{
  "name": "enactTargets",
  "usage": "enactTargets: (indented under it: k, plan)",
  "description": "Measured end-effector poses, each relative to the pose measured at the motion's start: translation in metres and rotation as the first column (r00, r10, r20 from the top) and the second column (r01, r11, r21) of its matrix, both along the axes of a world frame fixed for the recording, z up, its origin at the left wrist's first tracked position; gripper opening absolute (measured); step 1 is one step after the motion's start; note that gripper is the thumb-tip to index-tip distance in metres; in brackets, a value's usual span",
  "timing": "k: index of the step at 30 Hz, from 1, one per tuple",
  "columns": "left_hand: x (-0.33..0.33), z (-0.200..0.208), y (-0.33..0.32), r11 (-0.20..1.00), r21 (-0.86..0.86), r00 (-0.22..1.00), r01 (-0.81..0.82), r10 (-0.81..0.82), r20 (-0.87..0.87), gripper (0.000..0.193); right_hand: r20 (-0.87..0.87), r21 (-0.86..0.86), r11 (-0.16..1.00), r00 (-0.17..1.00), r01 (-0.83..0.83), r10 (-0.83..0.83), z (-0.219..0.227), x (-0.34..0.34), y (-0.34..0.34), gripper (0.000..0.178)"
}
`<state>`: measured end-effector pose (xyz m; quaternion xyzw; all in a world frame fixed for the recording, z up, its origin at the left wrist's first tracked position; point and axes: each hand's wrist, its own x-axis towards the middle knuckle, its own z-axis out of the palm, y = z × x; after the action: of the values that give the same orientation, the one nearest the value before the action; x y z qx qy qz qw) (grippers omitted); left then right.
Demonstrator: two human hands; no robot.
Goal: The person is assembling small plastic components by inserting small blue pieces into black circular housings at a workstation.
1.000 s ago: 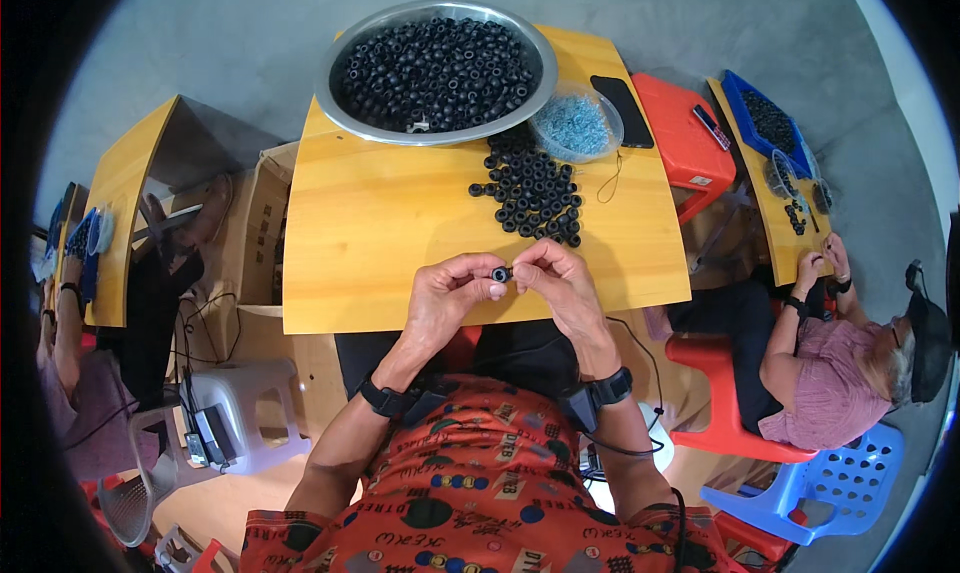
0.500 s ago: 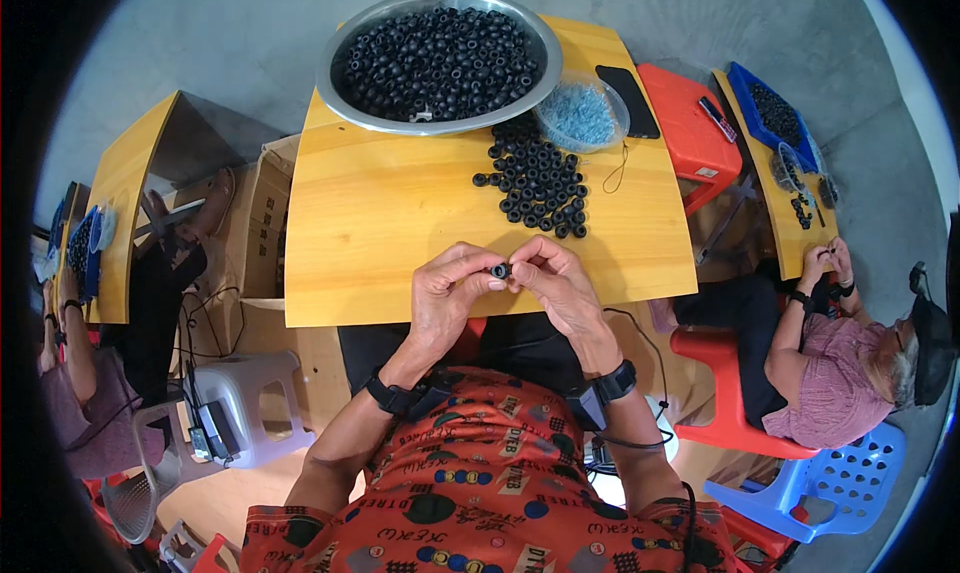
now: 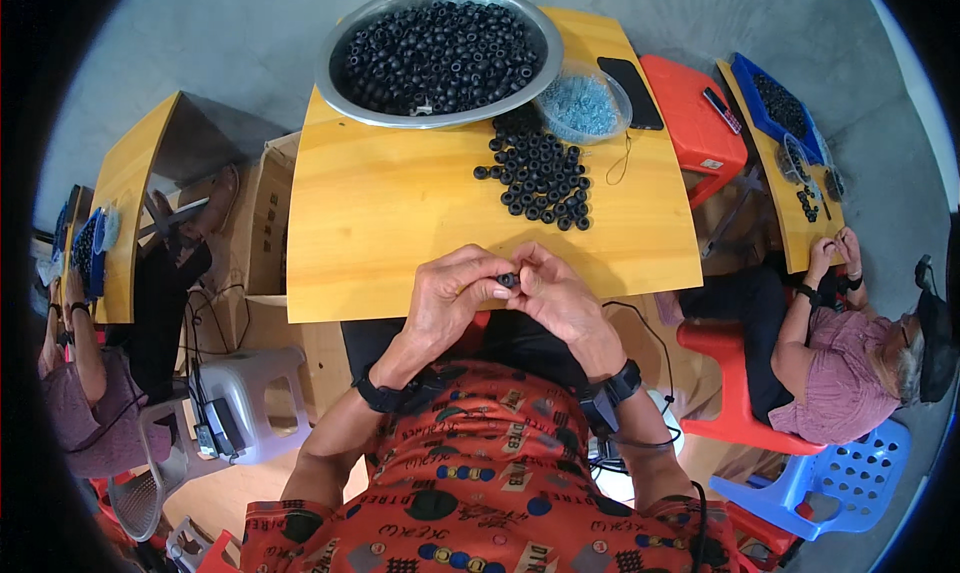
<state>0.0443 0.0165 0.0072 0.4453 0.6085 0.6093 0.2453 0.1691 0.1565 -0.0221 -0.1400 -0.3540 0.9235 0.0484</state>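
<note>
Over the near edge of the wooden table (image 3: 380, 203), my left hand (image 3: 443, 295) pinches a small black round part with a hole (image 3: 507, 280) between thumb and fingertips. My right hand (image 3: 565, 301) meets it from the other side, its thumb and fingers pressed together against the part. Whether a tiny piece sits in the right fingers is hidden. Beyond my hands lies a loose pile of similar black parts (image 3: 545, 178). A large metal basin (image 3: 400, 120) full of them stands at the far edge. Beside it is a clear bowl (image 3: 590, 139) of small pale-blue translucent pieces.
A black phone (image 3: 632, 93) and a thin cord loop (image 3: 622, 163) lie at the table's right. A red stool (image 3: 680, 113) stands beyond. One person (image 3: 840, 373) works at a table on the right, another (image 3: 95, 403) on the left. A cardboard box (image 3: 268, 218) is left of my table.
The black part has tilted and shifted slightly right in my fingers. My right hand has turned a little, its fingers closing over the part. The view has shifted slightly.
</note>
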Motion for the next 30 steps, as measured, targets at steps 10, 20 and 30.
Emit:
enactTargets:
  k: [10,20,30]
  plan:
    - [0.011,-0.008,-0.007,0.998,0.047,0.999,-0.029,0.03,-0.02,0.026,-0.001,-0.073,0.997,0.999,-0.036,0.036,0.009,0.005,-0.012,0.034]
    - [0.006,-0.014,-0.018,0.995,0.023,0.991,0.098,-0.095,-0.09,0.027,0.069,-0.063,0.997,0.996,-0.047,0.051,0.011,0.015,-0.027,0.035]
    - [-0.001,-0.005,-0.017,0.998,-0.012,0.994,0.067,-0.068,-0.091,0.025,-0.005,-0.098,0.994,0.999,-0.047,0.047,0.012,0.005,-0.031,0.038]
